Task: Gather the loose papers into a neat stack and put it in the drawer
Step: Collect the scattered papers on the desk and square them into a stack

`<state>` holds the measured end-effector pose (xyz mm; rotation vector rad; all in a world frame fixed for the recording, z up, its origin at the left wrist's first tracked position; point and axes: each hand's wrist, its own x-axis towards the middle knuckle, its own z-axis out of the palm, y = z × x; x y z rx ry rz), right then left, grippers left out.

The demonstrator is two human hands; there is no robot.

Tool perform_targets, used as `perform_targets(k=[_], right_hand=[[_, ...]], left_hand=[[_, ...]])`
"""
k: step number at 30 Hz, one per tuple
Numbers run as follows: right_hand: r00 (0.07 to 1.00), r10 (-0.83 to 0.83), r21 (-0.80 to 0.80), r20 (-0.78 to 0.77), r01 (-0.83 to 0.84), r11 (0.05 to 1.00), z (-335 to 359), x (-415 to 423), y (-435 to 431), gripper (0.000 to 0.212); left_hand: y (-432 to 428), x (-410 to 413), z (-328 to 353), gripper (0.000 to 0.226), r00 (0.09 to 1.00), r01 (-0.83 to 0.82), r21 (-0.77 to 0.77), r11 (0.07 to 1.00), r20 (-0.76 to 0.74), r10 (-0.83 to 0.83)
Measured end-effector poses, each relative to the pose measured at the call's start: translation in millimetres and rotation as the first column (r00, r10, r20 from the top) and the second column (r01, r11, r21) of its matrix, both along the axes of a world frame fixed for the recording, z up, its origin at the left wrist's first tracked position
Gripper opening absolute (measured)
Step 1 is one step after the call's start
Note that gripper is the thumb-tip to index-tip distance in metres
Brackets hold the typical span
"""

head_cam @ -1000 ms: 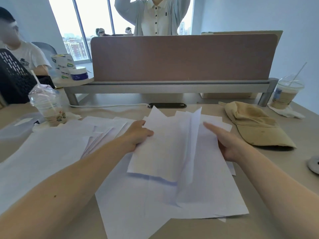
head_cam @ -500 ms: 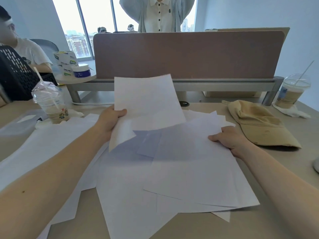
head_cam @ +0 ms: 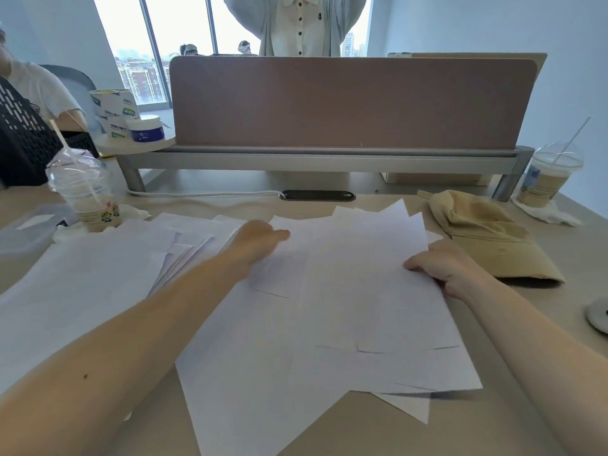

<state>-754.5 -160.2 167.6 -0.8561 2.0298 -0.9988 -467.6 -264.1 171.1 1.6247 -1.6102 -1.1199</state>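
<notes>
A messy pile of white papers [head_cam: 345, 307] lies fanned out on the desk in front of me. My left hand [head_cam: 260, 238] rests on the pile's far left part, blurred, with the thumb pointing right. My right hand [head_cam: 441, 264] has its fingers curled over the pile's right edge and grips it. More loose sheets [head_cam: 98, 284] are spread over the desk to the left, under my left forearm. No drawer is in view.
A tan cap [head_cam: 487, 238] lies right of the pile. Plastic drink cups with straws stand at the left [head_cam: 85, 195] and far right [head_cam: 546, 179]. A brown desk divider [head_cam: 352, 100] closes the back, with a person standing behind it. A white cable [head_cam: 204, 194] runs under it.
My left hand, which held a sheet raised above the pile, has come down, and that sheet now lies flat on the pile. My right hand stays at the right edge.
</notes>
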Motion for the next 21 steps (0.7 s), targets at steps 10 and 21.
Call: perform_targets(k=[10,21], right_hand=[[0.998,0.033,0.031,0.046,-0.034,0.999,9.7,6.2,-16.0,0.034],[0.992,-0.055,0.019,0.117,0.053,0.998,-0.2,-21.6,-1.5,0.033]], left_hand=[[-6.0,-14.0,1.0,0.011,0.974,0.161,0.269,0.95,-0.196,-0.11],[-20.5,24.1,18.7,0.025,0.968,-0.131,-0.407,0.904,0.144,0.205]])
